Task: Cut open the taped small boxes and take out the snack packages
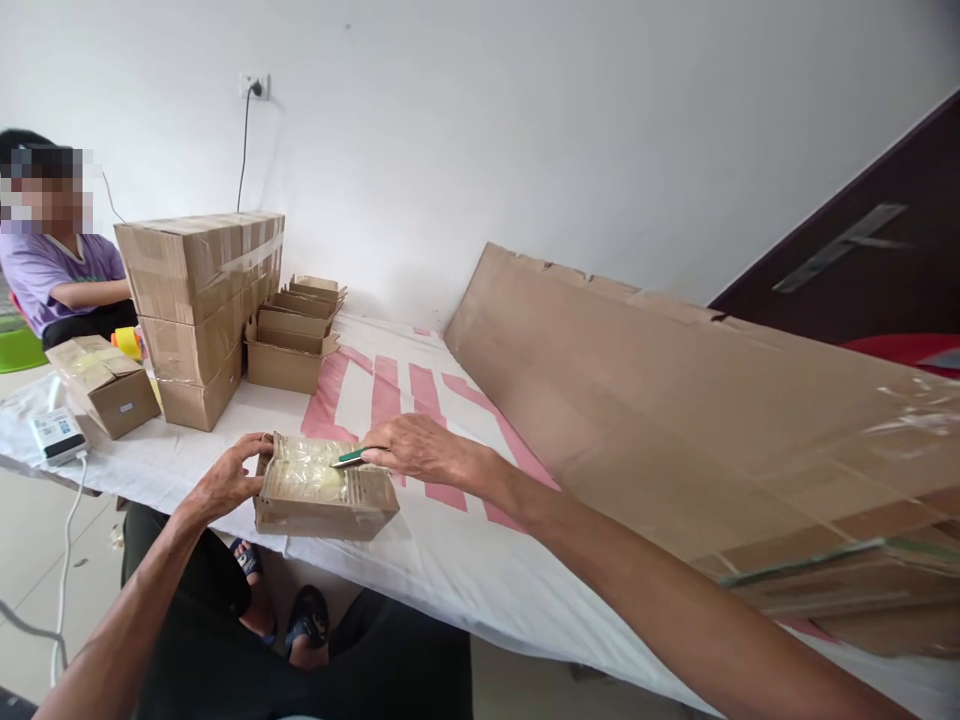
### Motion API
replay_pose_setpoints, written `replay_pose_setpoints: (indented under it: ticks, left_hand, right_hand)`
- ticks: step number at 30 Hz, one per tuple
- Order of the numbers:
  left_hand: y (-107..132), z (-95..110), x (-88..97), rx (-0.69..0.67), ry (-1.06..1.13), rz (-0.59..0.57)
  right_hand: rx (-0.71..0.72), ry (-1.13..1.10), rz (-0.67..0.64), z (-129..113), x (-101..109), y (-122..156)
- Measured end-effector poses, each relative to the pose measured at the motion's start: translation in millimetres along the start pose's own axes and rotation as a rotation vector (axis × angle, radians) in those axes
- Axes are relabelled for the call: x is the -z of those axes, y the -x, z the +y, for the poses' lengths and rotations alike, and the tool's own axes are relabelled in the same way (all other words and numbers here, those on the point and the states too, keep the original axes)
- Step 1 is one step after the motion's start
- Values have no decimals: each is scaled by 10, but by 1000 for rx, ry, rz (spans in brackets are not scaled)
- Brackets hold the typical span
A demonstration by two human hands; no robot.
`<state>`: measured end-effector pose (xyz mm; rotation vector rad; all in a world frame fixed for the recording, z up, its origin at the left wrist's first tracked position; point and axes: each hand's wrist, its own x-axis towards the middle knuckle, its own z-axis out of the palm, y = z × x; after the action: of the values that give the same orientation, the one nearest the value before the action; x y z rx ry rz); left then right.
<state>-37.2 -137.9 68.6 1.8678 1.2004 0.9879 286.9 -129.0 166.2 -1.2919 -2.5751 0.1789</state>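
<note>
A small cardboard box [328, 518] with clear tape over its top lies near the table's front edge. My left hand [229, 478] grips the box's left end, thumb and fingers bent around its side. Above the box's right half, my right hand [412, 447] is closed on a green-handled utility knife [349, 457]. The knife's tip points left and down at the taped top. Whether the blade touches the tape I cannot tell.
Taped cartons [191, 330] are stacked at the left, with several open boxes [289, 350] beside them. A closed box [112, 390] and a white device [58, 435] with a cable sit further left. A large cardboard sheet [637, 420] leans at the right. Another person [75, 270] sits at far left.
</note>
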Motion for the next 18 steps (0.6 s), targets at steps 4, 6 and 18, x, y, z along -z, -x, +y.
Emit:
replay_pose_setpoints:
  ticks: [4,6,18]
  left_hand:
    - [-16,45,1,-7,10,-28]
    - [-23,49,16,-5,1,-45]
    - [-88,1,39,3,140,-106]
  right_hand:
    - [-21,66,-87,161,113,252]
    - [-49,54,-58,259,167,380]
    - [-537,-377,306,929,-861,1248]
